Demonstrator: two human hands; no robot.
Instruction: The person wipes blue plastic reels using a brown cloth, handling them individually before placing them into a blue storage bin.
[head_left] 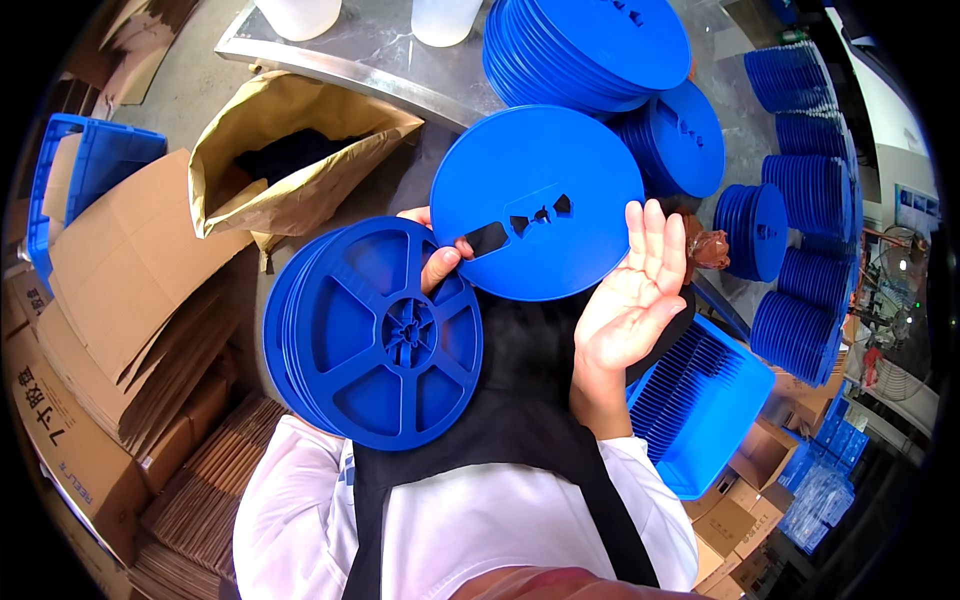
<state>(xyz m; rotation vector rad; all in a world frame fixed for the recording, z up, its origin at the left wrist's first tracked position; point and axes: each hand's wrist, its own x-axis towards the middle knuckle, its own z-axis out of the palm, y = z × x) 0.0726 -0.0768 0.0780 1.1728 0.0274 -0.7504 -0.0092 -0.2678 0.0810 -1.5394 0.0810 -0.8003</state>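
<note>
A solid-faced blue reel disc with small cut-outs is in front of me, tilted. My left hand pinches its left edge, with a fingertip showing at the slot. Several spoked blue reels lean together on my left forearm, which they mostly hide, just below that hand. My right hand is open, its palm turned up and fingers stretched out along the disc's right rim. Whether those fingers touch the rim I cannot tell.
Stacked blue reels stand on a metal table, with more rows on the right. A blue bin of reels is right of my waist. On the left are an open brown paper sack, cardboard sheets and a blue crate.
</note>
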